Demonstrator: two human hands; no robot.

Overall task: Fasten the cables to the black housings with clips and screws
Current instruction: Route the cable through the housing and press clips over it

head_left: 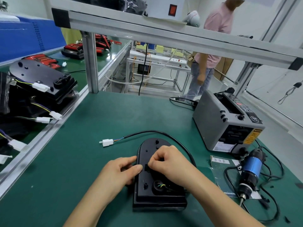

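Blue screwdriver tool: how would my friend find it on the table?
Start at the big grey box machine on the right of the green table. Just in front of it lies the electric screwdriver, tip toward you. It's the only tool with a bright blue band.

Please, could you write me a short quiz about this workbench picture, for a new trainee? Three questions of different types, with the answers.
1. True or false: the blue electric screwdriver lies on the green mat, in nobody's hand.
2. Where is the white connector of the black cable? A) on the mat, left of and beyond the black housing; B) under the housing; C) hanging off the table edge.
3. Which hand pinches the small black clip on the housing?
Key: 1 true; 2 A; 3 the right hand.
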